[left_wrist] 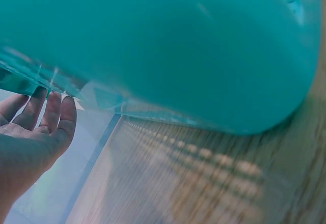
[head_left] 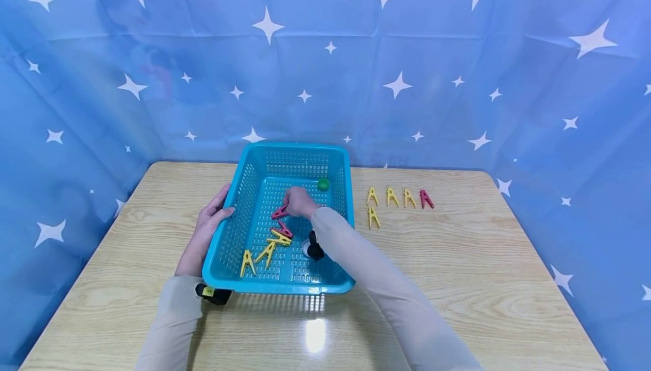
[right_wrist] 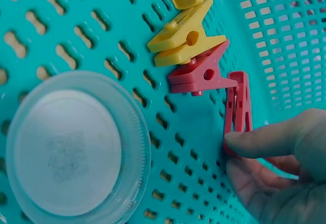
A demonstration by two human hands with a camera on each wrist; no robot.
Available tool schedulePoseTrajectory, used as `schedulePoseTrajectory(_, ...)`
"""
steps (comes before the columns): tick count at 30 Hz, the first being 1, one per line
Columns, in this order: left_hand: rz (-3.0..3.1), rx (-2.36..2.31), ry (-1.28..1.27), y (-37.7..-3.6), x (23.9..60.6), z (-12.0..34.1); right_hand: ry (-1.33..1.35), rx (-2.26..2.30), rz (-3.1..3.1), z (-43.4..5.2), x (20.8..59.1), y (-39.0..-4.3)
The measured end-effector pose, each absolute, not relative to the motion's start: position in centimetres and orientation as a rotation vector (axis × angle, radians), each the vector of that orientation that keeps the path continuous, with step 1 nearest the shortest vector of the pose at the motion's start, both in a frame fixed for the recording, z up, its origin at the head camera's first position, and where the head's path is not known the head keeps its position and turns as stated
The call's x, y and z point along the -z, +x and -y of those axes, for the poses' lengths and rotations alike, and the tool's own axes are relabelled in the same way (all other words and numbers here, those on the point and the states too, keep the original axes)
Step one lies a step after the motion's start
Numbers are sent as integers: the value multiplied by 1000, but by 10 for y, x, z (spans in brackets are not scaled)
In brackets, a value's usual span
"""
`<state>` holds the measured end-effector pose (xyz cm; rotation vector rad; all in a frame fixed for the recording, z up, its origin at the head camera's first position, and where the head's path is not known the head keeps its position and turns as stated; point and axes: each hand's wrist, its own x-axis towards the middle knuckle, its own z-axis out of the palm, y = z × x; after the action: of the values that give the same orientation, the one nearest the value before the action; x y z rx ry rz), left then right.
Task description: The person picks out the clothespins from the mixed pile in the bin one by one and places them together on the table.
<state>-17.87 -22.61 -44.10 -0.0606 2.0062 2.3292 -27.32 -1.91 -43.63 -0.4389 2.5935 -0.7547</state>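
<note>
The fingers [right_wrist: 254,141] of the right hand [head_left: 301,202] pinch one end of a red plastic clothespin [right_wrist: 237,110] lying on the perforated floor of the turquoise plastic basket [head_left: 343,190], near its middle. Just beside it lie a second red clothespin [right_wrist: 201,75] and yellow plastic clothespins [right_wrist: 184,34], with a round clear plastic lid [right_wrist: 71,150] nearby. The left hand [head_left: 205,228] rests against the basket's left wall, fingers straight and together. The basket stands on the light wooden counter [head_left: 458,258]; to its right lie four yellow clothespins [head_left: 389,197] and one red [head_left: 426,199].
</note>
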Motion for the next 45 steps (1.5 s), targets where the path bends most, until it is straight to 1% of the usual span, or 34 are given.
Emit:
schedulePoseTrajectory(13, -2017, -2342, -49, -179, 442, 226, -325, 770, -2610, 18, 434, -275)
schedulePoseTrajectory(22, -2035, -2333, -25, -178, 443, 226, -282, 922, -2577, 15, 426, -273)
schedulePoseTrajectory(30, -2050, -2329, -41, -178, 442, 226, -386, 986, -2653, 13, 420, -275)
schedulePoseTrajectory(40, -2042, -2334, -30, -178, 442, 227, -469, 1224, -2706, 3, 401, -273)
schedulePoseTrajectory(45, -2044, -2337, -30, -179, 443, 226, -491, 1326, -2707, -2, 397, -272)
